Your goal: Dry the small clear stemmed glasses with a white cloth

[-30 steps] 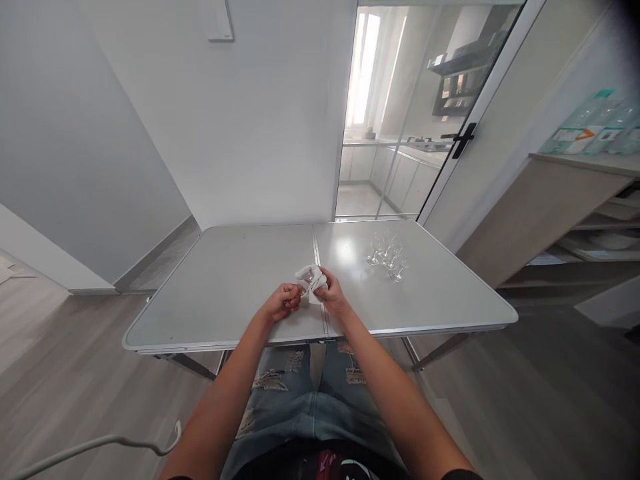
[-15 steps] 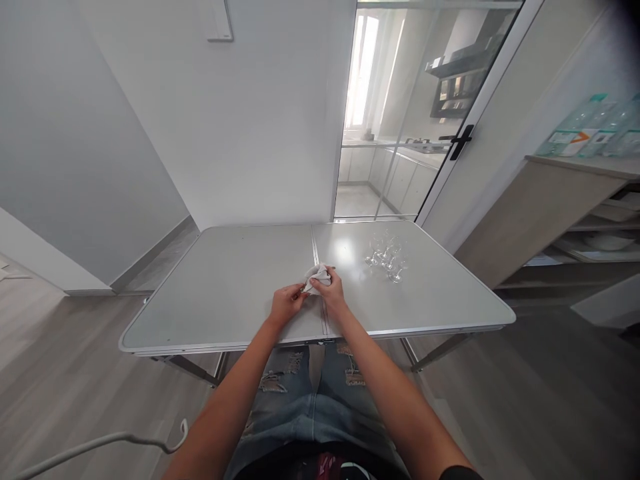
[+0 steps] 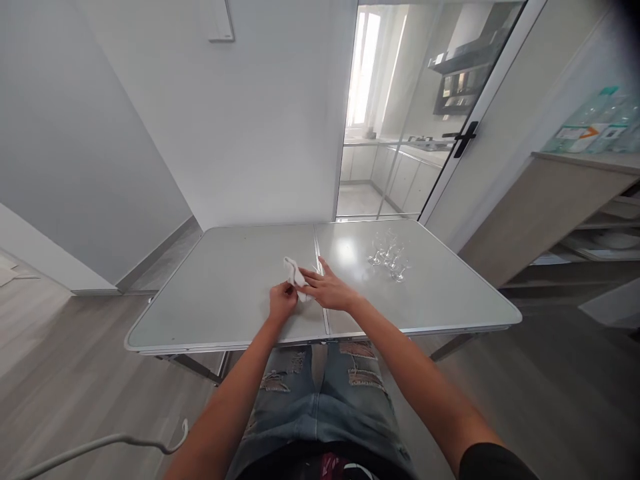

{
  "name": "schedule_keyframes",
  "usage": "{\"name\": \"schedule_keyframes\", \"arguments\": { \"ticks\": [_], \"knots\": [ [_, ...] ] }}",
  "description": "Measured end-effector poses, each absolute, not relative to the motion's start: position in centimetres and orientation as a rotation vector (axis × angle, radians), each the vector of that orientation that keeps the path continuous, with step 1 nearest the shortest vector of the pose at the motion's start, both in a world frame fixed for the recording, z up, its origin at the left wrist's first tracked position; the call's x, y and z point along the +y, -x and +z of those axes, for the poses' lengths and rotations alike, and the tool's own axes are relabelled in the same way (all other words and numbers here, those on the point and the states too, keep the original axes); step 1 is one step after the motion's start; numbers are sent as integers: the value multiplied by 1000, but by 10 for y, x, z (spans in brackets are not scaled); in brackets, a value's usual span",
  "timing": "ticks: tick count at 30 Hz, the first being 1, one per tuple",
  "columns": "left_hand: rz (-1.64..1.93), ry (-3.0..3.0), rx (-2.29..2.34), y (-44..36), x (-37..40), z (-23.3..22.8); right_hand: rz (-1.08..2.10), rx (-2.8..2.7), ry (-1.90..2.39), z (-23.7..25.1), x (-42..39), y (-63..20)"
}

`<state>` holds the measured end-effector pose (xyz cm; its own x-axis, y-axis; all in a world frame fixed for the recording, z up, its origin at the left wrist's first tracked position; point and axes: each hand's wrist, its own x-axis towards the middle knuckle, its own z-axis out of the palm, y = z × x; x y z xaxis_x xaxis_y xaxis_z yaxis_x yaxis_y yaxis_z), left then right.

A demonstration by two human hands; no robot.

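1. White cloth (image 3: 294,272) lying crumpled on the counter (image 3: 225,293), near its middle seam, just toward the near edge.
2. Left hand (image 3: 281,301) at 6 o'clock of the cloth, curled, fingertips pinching the cloth's near end; wrist straight, forearm running back toward 7 o'clock.
3. Right hand (image 3: 327,290) at 4 o'clock of the cloth, flat and spread, palm down on the counter, fingertips pointing toward 10 o'clock and touching the cloth's edge; gripping nothing.
4. No readable writing on the cloth or the counter; labels on the bottles (image 3: 595,127) at 2 o'clock too blurred to read.
5. Cluster of small clear glasses (image 3: 387,255) at 2 o'clock of the right hand, well apart from both hands, standing on the right half of the counter.
6. Glass door with a black handle (image 3: 463,139) beyond the counter at 1 o'clock; wooden shelf unit (image 3: 540,207) at 3 o'clock.
7. Nothing between the hands and the cloth.
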<state>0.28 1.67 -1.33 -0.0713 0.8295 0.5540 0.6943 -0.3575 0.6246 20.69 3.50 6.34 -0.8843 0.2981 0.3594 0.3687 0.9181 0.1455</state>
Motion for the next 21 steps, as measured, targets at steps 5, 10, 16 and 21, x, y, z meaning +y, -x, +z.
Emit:
{"name": "schedule_keyframes", "arguments": {
  "ticks": [5, 10, 16, 21],
  "knots": [
    [1318, -2119, 1642, -5, 18, -14, -351, -2683, 635, 45, 31, -211],
    [1184, -2314, 1509, -10, 11, -15, -30, -2640, 808, 57, 46, -211],
    [1228, -2251, 1462, -9, 11, -14, 1105, -2083, 975, 51, 76, -205],
    [1394, -2079, 1396, -7, 11, -13, 1708, -1221, 865, 28, 71, -190]
  ]
}}
